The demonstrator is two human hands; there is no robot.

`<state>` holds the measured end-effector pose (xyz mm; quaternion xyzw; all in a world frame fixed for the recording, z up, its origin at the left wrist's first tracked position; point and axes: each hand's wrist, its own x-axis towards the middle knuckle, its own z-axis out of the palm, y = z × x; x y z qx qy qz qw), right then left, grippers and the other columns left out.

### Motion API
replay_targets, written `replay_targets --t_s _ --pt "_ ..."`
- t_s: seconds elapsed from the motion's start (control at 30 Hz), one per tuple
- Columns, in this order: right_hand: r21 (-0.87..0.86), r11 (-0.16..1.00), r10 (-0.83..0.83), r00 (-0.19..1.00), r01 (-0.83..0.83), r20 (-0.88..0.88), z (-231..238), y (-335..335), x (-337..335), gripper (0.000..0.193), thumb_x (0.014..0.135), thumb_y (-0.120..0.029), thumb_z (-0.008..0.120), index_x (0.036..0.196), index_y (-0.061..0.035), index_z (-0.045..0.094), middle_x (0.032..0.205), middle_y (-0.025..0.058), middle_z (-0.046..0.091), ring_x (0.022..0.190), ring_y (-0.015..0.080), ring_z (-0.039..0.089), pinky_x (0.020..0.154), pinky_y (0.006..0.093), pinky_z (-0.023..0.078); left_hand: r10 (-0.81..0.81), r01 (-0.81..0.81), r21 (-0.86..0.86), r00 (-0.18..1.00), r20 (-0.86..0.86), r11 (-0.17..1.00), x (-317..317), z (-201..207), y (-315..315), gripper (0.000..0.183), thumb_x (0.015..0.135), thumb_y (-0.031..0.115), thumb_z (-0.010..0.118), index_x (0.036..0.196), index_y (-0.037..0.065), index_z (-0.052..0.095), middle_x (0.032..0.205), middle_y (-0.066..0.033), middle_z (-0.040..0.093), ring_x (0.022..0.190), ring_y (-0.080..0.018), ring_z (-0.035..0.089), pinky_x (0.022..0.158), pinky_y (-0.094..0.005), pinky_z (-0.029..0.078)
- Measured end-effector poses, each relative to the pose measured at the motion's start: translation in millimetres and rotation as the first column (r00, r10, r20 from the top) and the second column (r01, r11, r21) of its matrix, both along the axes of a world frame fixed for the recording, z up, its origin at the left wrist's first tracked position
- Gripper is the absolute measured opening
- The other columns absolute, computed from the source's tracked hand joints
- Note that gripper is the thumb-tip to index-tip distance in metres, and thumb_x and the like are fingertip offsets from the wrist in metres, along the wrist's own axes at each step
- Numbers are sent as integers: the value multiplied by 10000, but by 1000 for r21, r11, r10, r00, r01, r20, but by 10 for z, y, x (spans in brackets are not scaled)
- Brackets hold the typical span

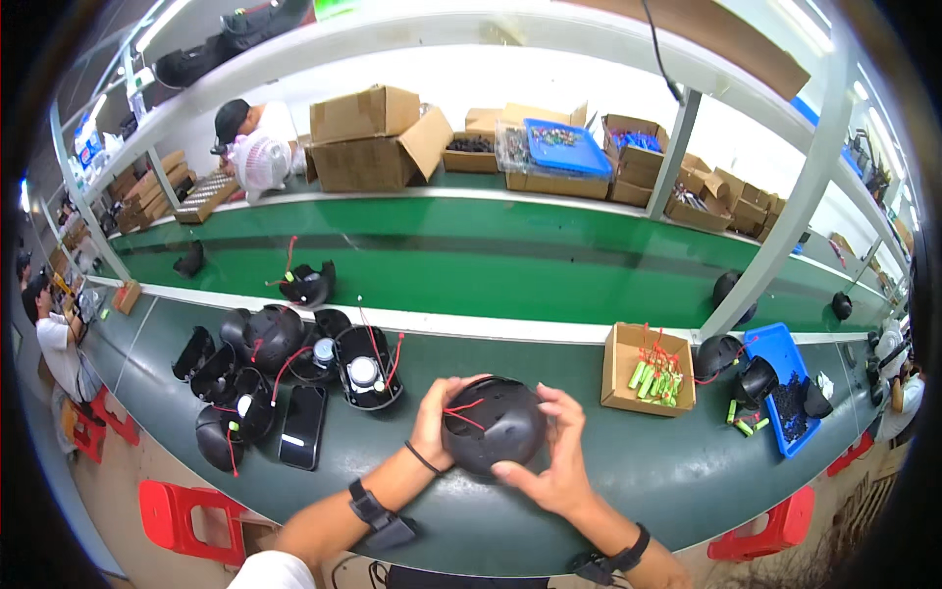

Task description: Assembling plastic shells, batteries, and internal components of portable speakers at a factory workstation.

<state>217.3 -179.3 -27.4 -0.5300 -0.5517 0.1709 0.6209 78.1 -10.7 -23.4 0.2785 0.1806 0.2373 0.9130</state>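
both hands cup black dome shell (494,424) w/ red wires, lifted off green surface (608,471) near edge; left hand (435,417) fingers wrap left side, right hand (557,461) fingers grip right rim, steadying it.

Left hand (435,417), right hand (557,461) grip black round housing (494,424), red wires (463,410) showing.

Shell (494,424) on bench (648,481), phone (302,425) left, battery box (650,368) right

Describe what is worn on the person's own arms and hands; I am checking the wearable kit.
Both hands are bare, without gloves. The left hand has a thin black band at the wrist and a wider black strap with a flat black module further up the forearm. The right hand has a black strap at the wrist. No sleeves cover the forearms.
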Motion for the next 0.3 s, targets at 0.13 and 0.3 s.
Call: replay_targets --t_s 0.13,0.3 --pt "57 976 -215 882 211 420 582 -19 -223 1280 594 -465 1056 1578 -39 356 1644 314 300 1518 498 383 1178 627 439 126 -161 -248 981 -150 955 -71 79 -385 554 1030 435 497 1349 19 675 1258 -156 755 1130 -308 723 1041 -463 560" --pt "-169 983 1 910 76 415 749 -201 -97 1350 601 -565 1021 1630 -51 314 1710 266 263 1549 444 374 1220 659 373 112 -120 -13 956 -269 993 -233 285 -680 774 1026 716 489 1380 49 657 1297 -122 743 1213 -309 684 1109 -448 507"
